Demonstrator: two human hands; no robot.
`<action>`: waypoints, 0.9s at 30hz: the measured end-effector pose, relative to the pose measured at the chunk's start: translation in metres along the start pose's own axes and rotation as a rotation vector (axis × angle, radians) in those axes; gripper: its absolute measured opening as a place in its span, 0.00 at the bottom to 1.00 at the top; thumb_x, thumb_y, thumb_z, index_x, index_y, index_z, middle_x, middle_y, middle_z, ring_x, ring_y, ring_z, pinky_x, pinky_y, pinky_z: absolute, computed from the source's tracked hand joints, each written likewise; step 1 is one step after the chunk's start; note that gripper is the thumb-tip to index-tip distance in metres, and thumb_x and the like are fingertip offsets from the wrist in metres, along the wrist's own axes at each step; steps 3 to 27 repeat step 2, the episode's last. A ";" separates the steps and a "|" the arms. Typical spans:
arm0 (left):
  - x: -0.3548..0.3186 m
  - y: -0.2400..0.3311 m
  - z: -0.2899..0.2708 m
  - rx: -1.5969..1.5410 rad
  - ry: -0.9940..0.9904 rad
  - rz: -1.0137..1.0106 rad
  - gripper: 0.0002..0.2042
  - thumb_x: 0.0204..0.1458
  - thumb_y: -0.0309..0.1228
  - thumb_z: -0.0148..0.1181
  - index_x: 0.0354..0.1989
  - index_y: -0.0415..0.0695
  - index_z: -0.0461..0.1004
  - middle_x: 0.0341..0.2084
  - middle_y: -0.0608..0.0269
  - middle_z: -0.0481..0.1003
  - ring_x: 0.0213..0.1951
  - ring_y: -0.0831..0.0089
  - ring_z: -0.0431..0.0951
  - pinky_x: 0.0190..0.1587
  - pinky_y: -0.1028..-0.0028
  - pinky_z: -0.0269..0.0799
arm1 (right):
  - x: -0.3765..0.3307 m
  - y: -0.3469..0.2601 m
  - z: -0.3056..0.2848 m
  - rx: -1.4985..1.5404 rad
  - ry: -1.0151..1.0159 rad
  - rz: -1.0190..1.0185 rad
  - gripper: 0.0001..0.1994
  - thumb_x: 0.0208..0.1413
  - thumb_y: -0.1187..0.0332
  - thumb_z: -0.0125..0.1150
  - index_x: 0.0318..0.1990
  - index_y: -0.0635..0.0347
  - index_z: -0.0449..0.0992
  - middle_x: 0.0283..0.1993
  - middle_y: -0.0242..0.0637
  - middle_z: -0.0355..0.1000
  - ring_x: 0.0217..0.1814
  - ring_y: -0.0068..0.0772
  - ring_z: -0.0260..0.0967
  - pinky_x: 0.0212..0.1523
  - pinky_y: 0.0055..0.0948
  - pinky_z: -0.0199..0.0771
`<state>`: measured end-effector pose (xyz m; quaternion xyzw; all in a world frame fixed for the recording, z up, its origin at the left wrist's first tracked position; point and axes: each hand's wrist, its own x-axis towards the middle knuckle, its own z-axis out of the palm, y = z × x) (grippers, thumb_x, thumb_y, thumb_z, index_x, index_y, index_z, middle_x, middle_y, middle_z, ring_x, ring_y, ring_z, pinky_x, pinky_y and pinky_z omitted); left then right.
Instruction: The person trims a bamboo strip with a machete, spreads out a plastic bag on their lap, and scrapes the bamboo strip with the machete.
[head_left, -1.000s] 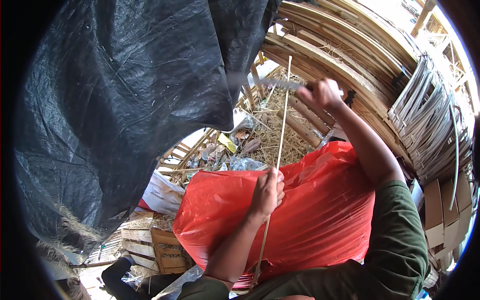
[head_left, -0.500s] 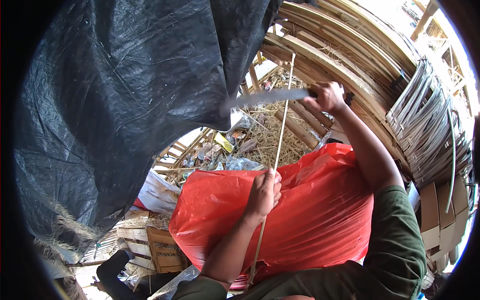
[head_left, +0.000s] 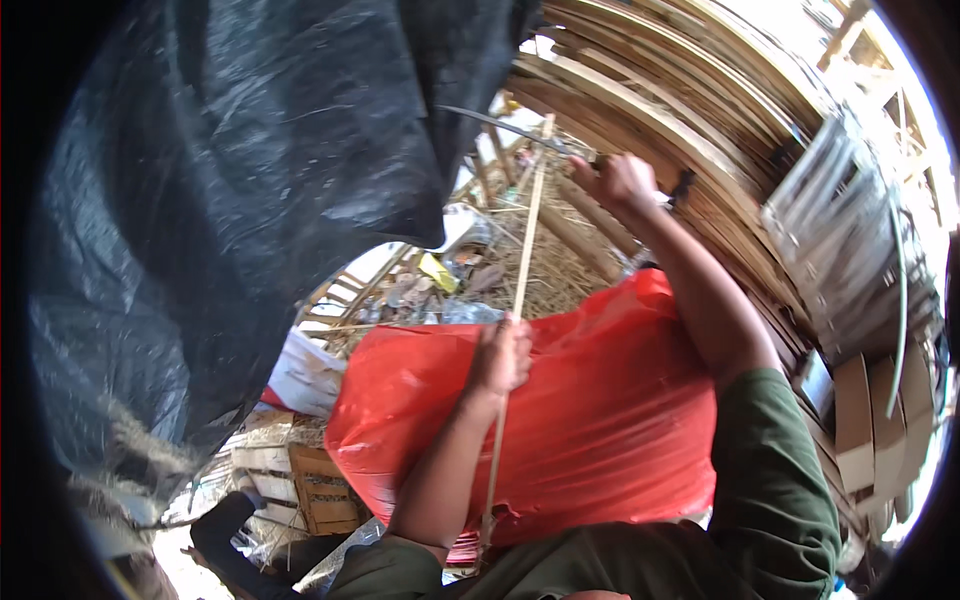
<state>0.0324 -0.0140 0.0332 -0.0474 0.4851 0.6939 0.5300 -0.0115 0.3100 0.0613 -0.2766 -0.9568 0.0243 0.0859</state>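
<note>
My left hand (head_left: 503, 357) is closed around a long pale bamboo strip (head_left: 532, 225), which rises away from me above a red plastic sheet (head_left: 610, 410) spread over my lap. The strip's lower end runs down to my body. Farther out, my right hand (head_left: 624, 184) grips the handle of a machete (head_left: 495, 122). Its dark blade points left, seen nearly edge-on, and crosses the strip close to its far tip. Whether the edge touches the strip I cannot tell.
A black tarp (head_left: 250, 170) hangs across the left. Stacked wooden slats (head_left: 690, 130) line the far right, beside a bundle of pale strips (head_left: 850, 235) and folded cardboard (head_left: 868, 425). Straw and litter (head_left: 560, 255) cover the ground beyond the sheet. A wooden crate (head_left: 322, 490) stands lower left.
The machete's blade has turned from flat-on to nearly edge-on and sits nearer the strip's far tip. Both hands appear slightly farther left and up in the picture, and the whole view has shifted somewhat.
</note>
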 end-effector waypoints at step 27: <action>0.023 -0.016 -0.022 -0.015 -0.045 -0.059 0.18 0.64 0.52 0.45 0.29 0.52 0.63 0.09 0.76 0.54 0.07 0.85 0.52 0.09 0.82 0.45 | -0.004 0.000 0.011 0.100 -0.101 0.128 0.39 0.55 0.28 0.43 0.27 0.57 0.84 0.24 0.50 0.77 0.33 0.51 0.79 0.38 0.46 0.77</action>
